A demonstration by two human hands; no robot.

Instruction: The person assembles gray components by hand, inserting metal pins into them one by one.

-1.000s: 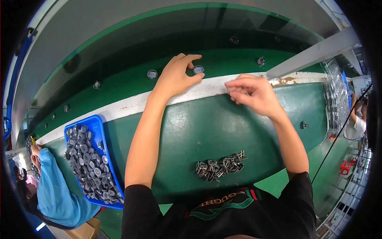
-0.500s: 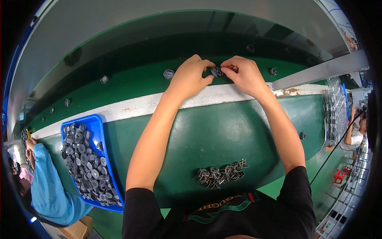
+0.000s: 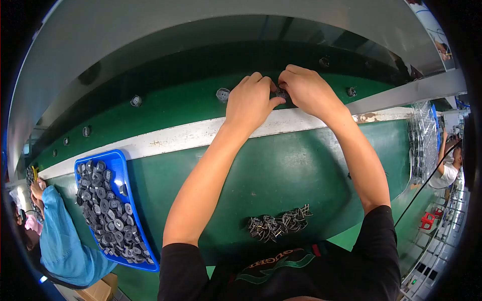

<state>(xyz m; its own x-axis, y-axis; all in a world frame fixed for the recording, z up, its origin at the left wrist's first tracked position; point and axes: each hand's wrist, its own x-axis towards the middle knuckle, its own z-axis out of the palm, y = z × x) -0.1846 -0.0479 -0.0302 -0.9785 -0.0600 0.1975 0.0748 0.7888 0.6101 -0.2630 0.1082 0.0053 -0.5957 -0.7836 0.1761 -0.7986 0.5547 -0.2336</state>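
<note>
On the green belt beyond the white rail, a small dark part with metal pieces [image 3: 281,94] sits between my two hands. My left hand [image 3: 250,103] closes thumb and index finger on its left side. From the right, my right hand [image 3: 307,89] pinches the same part, its fingers partly covering it. Just left of my left hand lies a round grey plastic housing [image 3: 223,95]. Close to my body, a heap of small metal pronged pieces [image 3: 276,226] rests on the green table [image 3: 226,195].
A blue tray [image 3: 118,168] full of grey round housings stands at left. Further parts [image 3: 136,101] are spaced along the belt, one [image 3: 351,92] on the right. The white rail [image 3: 175,140] separates belt and table. A co-worker in a blue sleeve [image 3: 70,231] sits far left.
Both hands have shifted slightly right with the part between them, and my right hand has turned further over it. The other parts on the belt have also moved right.
</note>
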